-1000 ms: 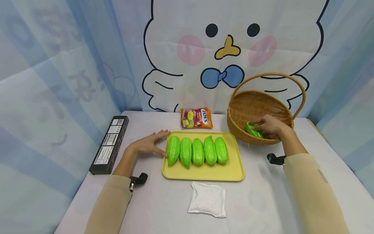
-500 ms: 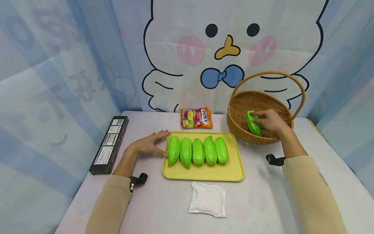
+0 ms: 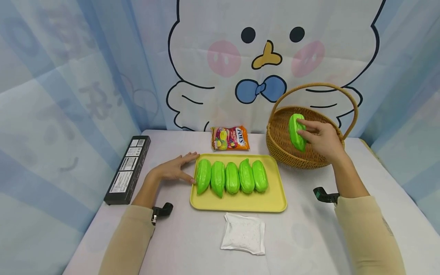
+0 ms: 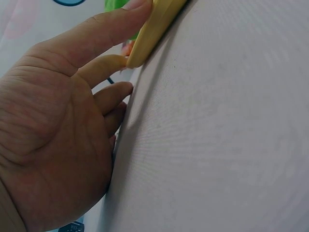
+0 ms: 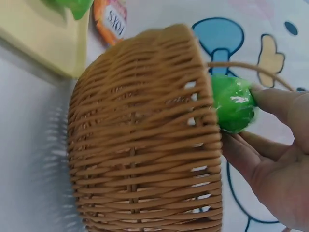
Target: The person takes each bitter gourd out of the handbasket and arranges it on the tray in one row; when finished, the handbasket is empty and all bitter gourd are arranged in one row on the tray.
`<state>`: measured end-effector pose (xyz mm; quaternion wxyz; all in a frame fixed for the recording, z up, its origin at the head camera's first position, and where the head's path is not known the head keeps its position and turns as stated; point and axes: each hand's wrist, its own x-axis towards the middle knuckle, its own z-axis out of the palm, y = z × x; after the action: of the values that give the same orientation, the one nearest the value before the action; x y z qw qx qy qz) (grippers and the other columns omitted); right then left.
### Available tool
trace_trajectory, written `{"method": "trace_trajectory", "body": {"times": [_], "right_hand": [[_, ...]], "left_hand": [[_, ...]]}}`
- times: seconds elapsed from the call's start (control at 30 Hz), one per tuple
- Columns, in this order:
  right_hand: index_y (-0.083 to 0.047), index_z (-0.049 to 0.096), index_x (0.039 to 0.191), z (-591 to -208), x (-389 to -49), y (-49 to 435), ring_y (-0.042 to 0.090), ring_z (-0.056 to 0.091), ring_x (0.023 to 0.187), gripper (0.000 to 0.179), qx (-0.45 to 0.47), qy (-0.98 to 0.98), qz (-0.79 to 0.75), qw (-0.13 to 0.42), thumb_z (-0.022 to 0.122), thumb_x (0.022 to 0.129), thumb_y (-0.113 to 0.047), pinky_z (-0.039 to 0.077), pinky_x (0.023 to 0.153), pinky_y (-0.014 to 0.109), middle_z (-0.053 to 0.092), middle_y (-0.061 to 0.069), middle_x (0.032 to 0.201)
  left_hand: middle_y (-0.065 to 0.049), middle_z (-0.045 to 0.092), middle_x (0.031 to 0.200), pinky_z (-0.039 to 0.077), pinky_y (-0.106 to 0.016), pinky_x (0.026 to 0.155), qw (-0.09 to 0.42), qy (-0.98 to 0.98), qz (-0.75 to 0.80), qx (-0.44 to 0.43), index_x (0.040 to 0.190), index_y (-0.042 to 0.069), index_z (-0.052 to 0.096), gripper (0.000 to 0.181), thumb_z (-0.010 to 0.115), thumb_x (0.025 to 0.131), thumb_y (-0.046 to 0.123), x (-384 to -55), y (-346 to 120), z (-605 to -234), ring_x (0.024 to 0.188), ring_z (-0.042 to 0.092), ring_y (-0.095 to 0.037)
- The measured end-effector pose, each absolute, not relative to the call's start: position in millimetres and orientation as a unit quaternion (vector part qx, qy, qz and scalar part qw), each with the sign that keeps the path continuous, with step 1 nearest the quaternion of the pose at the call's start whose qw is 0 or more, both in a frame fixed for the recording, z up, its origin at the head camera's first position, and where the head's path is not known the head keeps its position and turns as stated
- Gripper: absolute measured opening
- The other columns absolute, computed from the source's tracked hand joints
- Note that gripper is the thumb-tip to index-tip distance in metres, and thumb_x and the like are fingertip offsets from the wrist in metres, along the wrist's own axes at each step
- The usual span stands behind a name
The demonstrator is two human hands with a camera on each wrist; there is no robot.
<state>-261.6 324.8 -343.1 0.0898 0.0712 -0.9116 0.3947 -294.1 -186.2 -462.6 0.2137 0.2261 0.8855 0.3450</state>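
Observation:
My right hand (image 3: 324,139) pinches a shiny green, ridged, elongated vegetable (image 3: 296,131) between thumb and fingers. It holds the vegetable nearly upright at the mouth of a brown wicker basket (image 3: 290,158) with a tall arched handle. In the right wrist view, the vegetable (image 5: 234,104) shows beside the basket's rim and looks wrapped in clear film. Several similar green vegetables (image 3: 232,178) lie in a row on a yellow tray (image 3: 240,204). At the tray's left side, my left hand (image 3: 173,168) spreads its fingers, with thumb and index tips right at the rim.
A bag of Fox's fruit sweets (image 3: 230,138) lies behind the tray. In front of it is a white padded packet (image 3: 243,233). To the left, a long black box (image 3: 128,170) with white labels rests on the table. Printed curtains (image 3: 192,103) close off the back and sides.
My right hand has lifted the green vegetable from low inside the basket up to its mouth, and the vegetable now stands more upright. The left hand has stayed at the tray.

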Motion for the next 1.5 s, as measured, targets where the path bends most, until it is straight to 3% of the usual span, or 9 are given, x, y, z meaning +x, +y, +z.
{"method": "trace_trajectory", "body": {"times": [0.17, 0.33, 0.5, 0.87, 1.0, 1.13, 1.23, 1.37, 1.5], "right_hand": [[-0.024, 0.059, 0.149, -341.3, -243.8, 314.6, 0.004, 0.054, 0.115, 0.046, 0.094, -0.897, 0.417, 0.113, 0.064, 0.104, -0.033, 0.054, 0.077, 0.008, 0.057, 0.011, 0.150], [-0.020, 0.062, 0.147, -344.8, -230.2, 303.7, 0.016, 0.057, 0.124, 0.044, 0.120, -0.890, 0.419, 0.131, 0.067, 0.103, -0.025, 0.052, 0.080, 0.004, 0.058, 0.009, 0.151], [-0.021, 0.063, 0.146, -347.1, -221.2, 296.7, 0.028, 0.053, 0.139, 0.044, 0.134, -0.895, 0.403, 0.139, 0.068, 0.103, -0.024, 0.045, 0.097, 0.007, 0.059, 0.008, 0.151], [-0.013, 0.066, 0.143, -350.5, -202.5, 285.6, -0.009, 0.055, 0.122, 0.043, 0.204, -0.873, 0.427, 0.116, 0.069, 0.100, -0.009, 0.049, 0.095, 0.006, 0.064, 0.013, 0.143], [-0.011, 0.066, 0.141, -352.5, -200.6, 283.8, -0.005, 0.056, 0.123, 0.040, 0.222, -0.879, 0.415, 0.077, 0.069, 0.101, -0.012, 0.052, 0.090, 0.007, 0.064, 0.015, 0.143], [-0.014, 0.067, 0.141, -354.4, -199.6, 281.3, 0.015, 0.059, 0.131, 0.040, 0.221, -0.893, 0.390, 0.038, 0.069, 0.102, -0.019, 0.049, 0.094, 0.006, 0.065, 0.012, 0.144], [-0.017, 0.067, 0.141, -357.6, -199.4, 278.8, 0.030, 0.062, 0.129, 0.040, 0.219, -0.904, 0.367, 0.017, 0.069, 0.102, -0.022, 0.054, 0.100, 0.022, 0.065, 0.011, 0.144], [-0.016, 0.068, 0.141, -364.9, -199.1, 274.8, 0.032, 0.064, 0.128, 0.039, 0.225, -0.914, 0.338, -0.003, 0.069, 0.102, -0.024, 0.058, 0.099, 0.045, 0.068, 0.010, 0.141], [-0.015, 0.068, 0.140, -368.5, -198.5, 270.7, 0.032, 0.063, 0.129, 0.039, 0.224, -0.922, 0.316, -0.018, 0.068, 0.102, -0.023, 0.060, 0.094, 0.044, 0.069, 0.010, 0.139]], "left_hand": [[0.000, 0.014, 0.176, -0.005, -0.056, 0.133, 0.216, 0.885, 0.345, 0.224, 0.166, 0.029, 0.029, 0.111, 0.091, 0.075, 0.047, -294.7, -186.0, -463.1, 0.164, 0.000, -0.028], [-0.001, 0.015, 0.176, -0.005, -0.056, 0.133, 0.215, 0.884, 0.348, 0.224, 0.166, 0.028, 0.030, 0.112, 0.092, 0.074, 0.046, -294.2, -185.5, -463.2, 0.164, 0.000, -0.028], [-0.001, 0.015, 0.176, -0.005, -0.056, 0.133, 0.216, 0.883, 0.351, 0.223, 0.166, 0.027, 0.030, 0.112, 0.092, 0.075, 0.045, -293.4, -185.4, -463.9, 0.164, 0.000, -0.028], [-0.002, 0.014, 0.176, -0.005, -0.055, 0.133, 0.213, 0.885, 0.346, 0.228, 0.166, 0.026, 0.029, 0.112, 0.091, 0.075, 0.046, -293.5, -186.2, -464.7, 0.164, 0.000, -0.028], [-0.003, 0.015, 0.176, -0.005, -0.053, 0.134, 0.212, 0.884, 0.346, 0.231, 0.166, 0.025, 0.029, 0.111, 0.091, 0.076, 0.045, -293.4, -187.2, -464.6, 0.164, 0.001, -0.028], [-0.003, 0.014, 0.176, -0.005, -0.053, 0.134, 0.211, 0.885, 0.344, 0.233, 0.166, 0.025, 0.029, 0.112, 0.091, 0.076, 0.046, -293.4, -187.4, -464.9, 0.164, 0.001, -0.028], [-0.003, 0.015, 0.176, -0.005, -0.053, 0.134, 0.209, 0.886, 0.344, 0.232, 0.166, 0.025, 0.029, 0.112, 0.091, 0.076, 0.047, -293.6, -187.3, -465.1, 0.164, 0.001, -0.028], [-0.003, 0.015, 0.176, -0.004, -0.053, 0.134, 0.211, 0.885, 0.343, 0.232, 0.166, 0.025, 0.029, 0.112, 0.091, 0.076, 0.046, -293.7, -187.2, -463.9, 0.164, 0.001, -0.028], [-0.003, 0.014, 0.176, -0.004, -0.055, 0.133, 0.212, 0.885, 0.343, 0.231, 0.166, 0.025, 0.029, 0.111, 0.090, 0.076, 0.045, -293.7, -186.8, -461.3, 0.164, 0.001, -0.029]]}}
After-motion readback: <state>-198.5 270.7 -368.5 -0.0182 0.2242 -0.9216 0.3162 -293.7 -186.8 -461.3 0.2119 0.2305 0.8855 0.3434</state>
